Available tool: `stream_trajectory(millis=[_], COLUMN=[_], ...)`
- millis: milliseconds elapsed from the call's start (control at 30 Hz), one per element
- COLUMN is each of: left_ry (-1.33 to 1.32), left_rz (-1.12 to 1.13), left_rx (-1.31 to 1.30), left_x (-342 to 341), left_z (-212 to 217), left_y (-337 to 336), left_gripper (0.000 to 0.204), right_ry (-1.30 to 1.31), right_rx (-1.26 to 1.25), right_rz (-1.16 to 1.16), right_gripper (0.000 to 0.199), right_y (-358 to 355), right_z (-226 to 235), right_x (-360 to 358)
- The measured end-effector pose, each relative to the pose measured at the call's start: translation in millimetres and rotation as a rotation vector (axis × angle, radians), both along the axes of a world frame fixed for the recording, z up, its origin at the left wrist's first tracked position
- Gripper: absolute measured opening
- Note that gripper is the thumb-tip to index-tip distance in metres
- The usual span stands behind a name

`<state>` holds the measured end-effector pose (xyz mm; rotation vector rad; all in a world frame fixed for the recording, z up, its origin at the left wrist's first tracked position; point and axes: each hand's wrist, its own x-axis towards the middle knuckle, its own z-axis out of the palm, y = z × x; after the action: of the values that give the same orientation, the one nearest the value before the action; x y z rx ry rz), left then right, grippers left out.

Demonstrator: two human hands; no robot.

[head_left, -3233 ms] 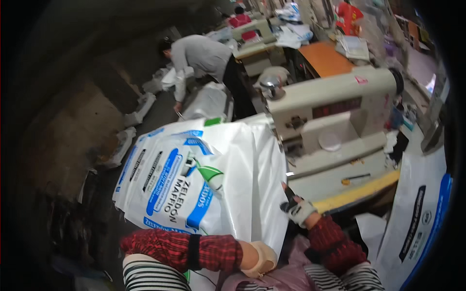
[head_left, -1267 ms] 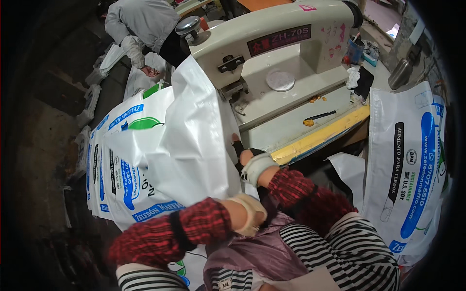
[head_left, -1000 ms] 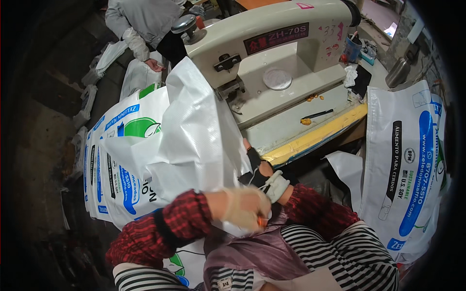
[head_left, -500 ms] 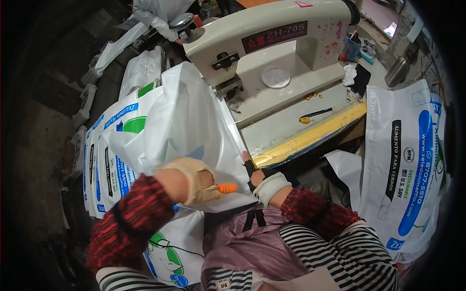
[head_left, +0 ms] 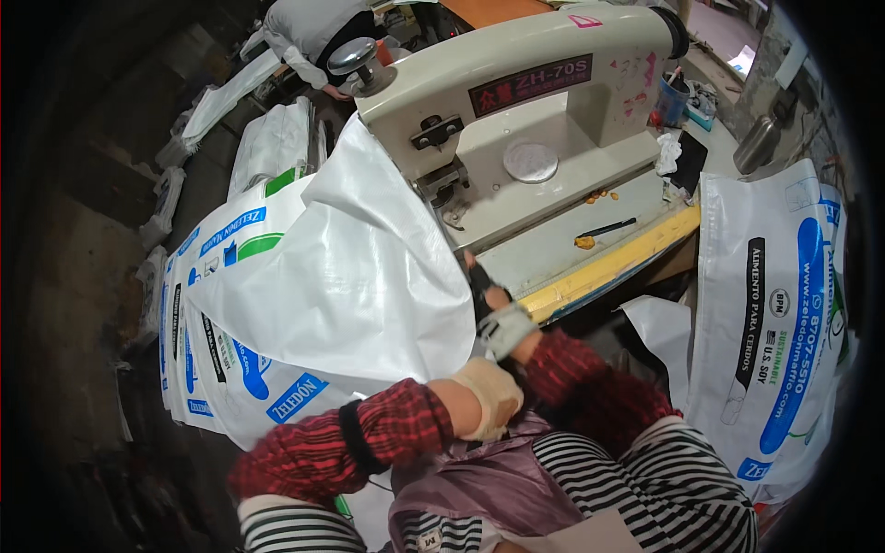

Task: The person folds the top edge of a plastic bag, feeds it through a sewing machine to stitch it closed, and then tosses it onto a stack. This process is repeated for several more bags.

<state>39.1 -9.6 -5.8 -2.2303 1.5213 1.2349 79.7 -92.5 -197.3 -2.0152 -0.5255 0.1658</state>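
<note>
A large white printed sack (head_left: 369, 267) lies folded over on the left, its edge running up under the head of a cream sewing machine (head_left: 406, 101). Along the sack's right edge, my right hand (head_left: 496, 309) is closed at the border, one finger pointing toward the machine; dark finger covers and a pale wrist band are on it. Close to my lap, my left hand (head_left: 489, 398), in a beige fingerless glove, is just below the right wrist. Its fingers are turned away and hidden, so what they hold does not show.
More printed sacks (head_left: 765, 323) hang at the right, and folded white sacks (head_left: 272, 138) are stacked behind on the left. A yellow strip (head_left: 608, 263) edges the machine bed, with a black thin tool (head_left: 608, 229) on it. Another person (head_left: 309, 37) bends at the back.
My left hand has moved right and down off the sack, toward my right wrist. My right hand has risen slightly toward the machine. The sack's near side has flopped over leftward.
</note>
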Motion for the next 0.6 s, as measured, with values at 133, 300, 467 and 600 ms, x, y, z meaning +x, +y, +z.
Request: stream_trajectory(millis=[133,300,467,600], left_ry=[-0.126,-0.468,-0.008,0.081], left_rz=[-0.151,-0.119,-0.063,0.109], left_rx=[0.247,0.421,0.277,-0.142], left_x=[23.7,51.7,7.7,-21.8], left_z=[45.8,125.5,77.3,-11.1], left_y=[3.2,22.5,10.7,32.5], left_gripper=[0.017,0.02,0.014,0.02], right_ry=[0.207,0.24,0.33,0.216], right_rx=[-0.964,-0.766,-0.672,-0.548], right_rz=[0.767,0.262,0.088,-0.006], right_gripper=[0.03,0.055,0.072,0.071], right_y=[-0.2,1.8,0.2,10.8], right_z=[35.2,77.0,128.1,124.1], right_x=[-29.8,-35.3,-25.7,-17.6])
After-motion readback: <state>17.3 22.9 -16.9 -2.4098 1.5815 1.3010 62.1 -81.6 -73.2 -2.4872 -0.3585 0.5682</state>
